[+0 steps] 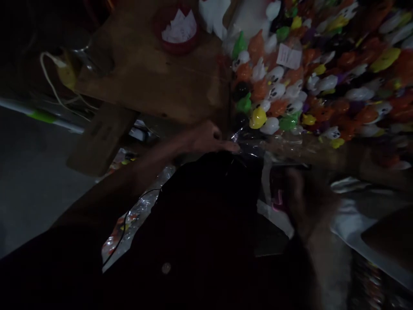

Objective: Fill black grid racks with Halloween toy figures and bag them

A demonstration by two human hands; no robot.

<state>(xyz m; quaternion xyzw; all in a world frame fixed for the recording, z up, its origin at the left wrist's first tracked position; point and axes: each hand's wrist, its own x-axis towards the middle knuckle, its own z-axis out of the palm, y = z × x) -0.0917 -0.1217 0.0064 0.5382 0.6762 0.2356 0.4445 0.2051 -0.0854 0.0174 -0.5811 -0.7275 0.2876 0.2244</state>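
My left hand (209,137) is at the near edge of the wooden table, fingers closed on the gathered end of a clear plastic bag (251,148). The bag lies on its side, filled with small figures (258,116) in orange, white, green, yellow and black, some with ghost or skull faces. A white printed label (289,56) shows on top of it. Below the table edge, my right hand (300,193) is dark and smeared by motion. Close beside it is a pink piece (277,200) on something dark; whether my fingers hold it, I cannot make out.
A large heap of similar figures (361,86) covers the right of the table. A red bowl (179,47) holds folded white papers (180,26). At left are a wooden board (101,140) and a white cable (48,71). Clear plastic packaging (142,211) lies beside my lap.
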